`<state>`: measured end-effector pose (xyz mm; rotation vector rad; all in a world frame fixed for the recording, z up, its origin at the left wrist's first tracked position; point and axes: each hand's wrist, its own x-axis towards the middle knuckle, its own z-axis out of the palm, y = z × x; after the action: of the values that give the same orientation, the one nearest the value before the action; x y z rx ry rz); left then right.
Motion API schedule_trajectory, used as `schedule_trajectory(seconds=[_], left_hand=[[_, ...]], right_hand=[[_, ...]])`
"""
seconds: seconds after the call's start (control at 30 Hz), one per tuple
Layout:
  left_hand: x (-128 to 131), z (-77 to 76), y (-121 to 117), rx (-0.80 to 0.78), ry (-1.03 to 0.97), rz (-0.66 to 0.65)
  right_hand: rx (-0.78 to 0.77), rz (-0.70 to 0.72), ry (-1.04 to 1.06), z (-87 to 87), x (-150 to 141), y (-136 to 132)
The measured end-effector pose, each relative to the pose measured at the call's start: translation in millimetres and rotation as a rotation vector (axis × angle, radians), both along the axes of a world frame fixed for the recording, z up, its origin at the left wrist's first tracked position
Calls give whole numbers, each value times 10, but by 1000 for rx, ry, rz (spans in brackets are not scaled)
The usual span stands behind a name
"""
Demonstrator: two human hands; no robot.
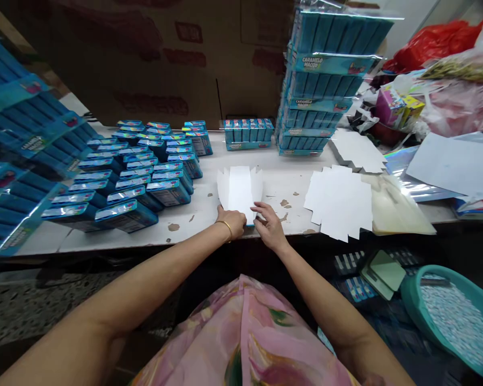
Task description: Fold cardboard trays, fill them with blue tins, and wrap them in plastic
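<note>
A white, partly folded carton [240,187] lies in front of me near the table's front edge, its side flaps raised and its inside facing up. My left hand [231,221], with a gold bangle at the wrist, is closed on its near left corner; the fingertips are partly hidden. At the near right corner, my right hand [268,224] has its thumb and fingers bent around the carton's edge. A thin blue strip shows at the near edge between the hands. To the right, flat white carton blanks [340,201] lie in a loose pile.
Several blue boxes [169,192] stand in rows at the left. Filled display trays [322,64] are stacked at the back right, with a single tray [248,134] beside them. A large cardboard box [145,59] backs the table. Below right sits a teal basin [416,311] of small wrapped pieces.
</note>
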<state>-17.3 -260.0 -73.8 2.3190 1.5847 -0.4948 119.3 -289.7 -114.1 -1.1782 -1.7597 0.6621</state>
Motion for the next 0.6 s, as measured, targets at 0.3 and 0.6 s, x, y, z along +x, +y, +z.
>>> schedule_trajectory(seconds=[0.3, 0.6], left_hand=[[-34, -87, -43, 74, -26, -51], [-274, -125, -67, 104, -320, 3]], right_hand=[[215, 180, -847, 267, 54, -93], [276, 238, -1101, 398, -145, 8]])
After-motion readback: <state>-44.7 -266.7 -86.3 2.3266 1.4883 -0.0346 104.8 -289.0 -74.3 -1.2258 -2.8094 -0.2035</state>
